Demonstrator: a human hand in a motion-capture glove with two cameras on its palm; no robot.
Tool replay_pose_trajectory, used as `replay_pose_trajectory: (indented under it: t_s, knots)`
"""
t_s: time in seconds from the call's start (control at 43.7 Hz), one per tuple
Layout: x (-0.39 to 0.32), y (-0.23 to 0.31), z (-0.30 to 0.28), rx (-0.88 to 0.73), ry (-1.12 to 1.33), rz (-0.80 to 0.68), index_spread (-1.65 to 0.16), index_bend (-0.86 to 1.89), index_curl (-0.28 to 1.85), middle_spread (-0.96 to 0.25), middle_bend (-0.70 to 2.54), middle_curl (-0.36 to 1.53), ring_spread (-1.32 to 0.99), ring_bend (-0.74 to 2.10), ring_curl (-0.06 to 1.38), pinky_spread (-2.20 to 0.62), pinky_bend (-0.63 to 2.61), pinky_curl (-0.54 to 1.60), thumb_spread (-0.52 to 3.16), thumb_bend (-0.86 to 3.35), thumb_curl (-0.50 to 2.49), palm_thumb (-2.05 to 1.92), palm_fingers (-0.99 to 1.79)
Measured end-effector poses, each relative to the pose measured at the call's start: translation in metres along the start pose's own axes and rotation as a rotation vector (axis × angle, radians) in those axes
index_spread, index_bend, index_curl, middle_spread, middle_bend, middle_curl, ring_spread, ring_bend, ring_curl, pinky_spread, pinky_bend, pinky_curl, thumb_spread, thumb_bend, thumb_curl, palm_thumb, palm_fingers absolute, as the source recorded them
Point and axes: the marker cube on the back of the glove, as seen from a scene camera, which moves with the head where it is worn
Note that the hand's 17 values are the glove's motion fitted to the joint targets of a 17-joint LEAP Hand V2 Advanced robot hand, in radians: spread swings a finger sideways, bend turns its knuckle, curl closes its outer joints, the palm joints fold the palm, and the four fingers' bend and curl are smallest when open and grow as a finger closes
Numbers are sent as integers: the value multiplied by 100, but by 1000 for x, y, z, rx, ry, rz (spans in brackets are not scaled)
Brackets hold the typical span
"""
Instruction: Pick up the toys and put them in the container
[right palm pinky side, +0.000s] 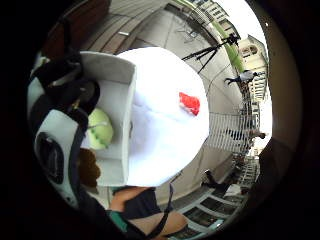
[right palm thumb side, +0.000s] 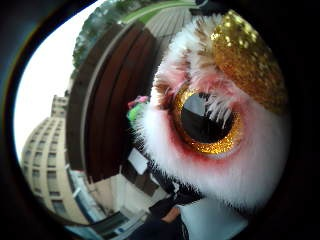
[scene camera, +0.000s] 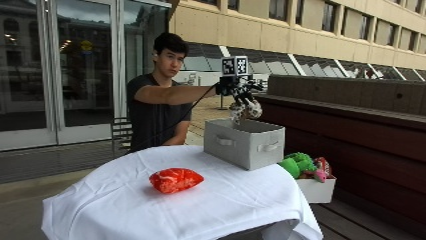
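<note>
Plush white-pink toy with glitter eye (right palm thumb side: 215, 125) looks soft and light; our gloved right hand (scene camera: 241, 97) holds it above the grey fabric container (scene camera: 243, 142). We cannot tell how the fingers sit, but we judge its body the best place to hold.

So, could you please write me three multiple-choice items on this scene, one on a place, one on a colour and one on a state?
1. Where is the gloved right hand?
A. Above the grey container
B. Resting on the white tablecloth
C. Beside the red toy

2. What colour is the toy lying alone on the tablecloth?
A. Blue
B. Red
C. Yellow

3. What is the state of the right hand?
A. Open and idle
B. Holding a fluffy white plush toy
C. Pressing the container's wall

Answers:
1. A, since the outside view shows the hand raised over the container's open top.
2. B, since the toy on the cloth is plainly red in the outside view.
3. B, since the plush hangs from the hand, and its glittery eye fills the thumb side palm view.
</note>
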Motion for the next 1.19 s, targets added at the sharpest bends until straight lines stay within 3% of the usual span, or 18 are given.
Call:
replay_pose_trajectory:
  t_s: [0.137, 0.229, 0.32, 0.595, 0.892, 1.189]
  knots:
    - [19, 2, -11, 75, 1, -10, -33, 1, -1, -19, 43, 58, -28, 109, 47, -31, 125, 50, 87, -17, 58, -10, 24]
    - [51, 2, -24, 90, 28, 3, -33, 5, 0, -11, 43, 56, -23, 103, 42, -25, 131, 48, 87, -14, 52, -14, 19]
    - [99, 6, -39, 97, 59, 42, -33, 17, 5, -10, 37, 54, -17, 86, 37, -15, 132, 48, 87, -13, 46, -15, -4]
    - [251, 9, -39, 113, 105, 227, -33, 15, 13, -7, 31, 49, -7, 63, 27, -3, 124, 41, 86, -11, 35, -14, -12]
    - [367, -6, 84, -19, 93, 334, -33, 11, 16, -6, 23, 46, -2, 50, 24, 3, 118, 37, 87, -9, 28, -11, -13]
    - [410, -3, 210, -198, 57, 390, -32, 7, 15, -6, 22, 45, -1, 47, 24, 6, 112, 35, 90, -5, 27, -4, -14]
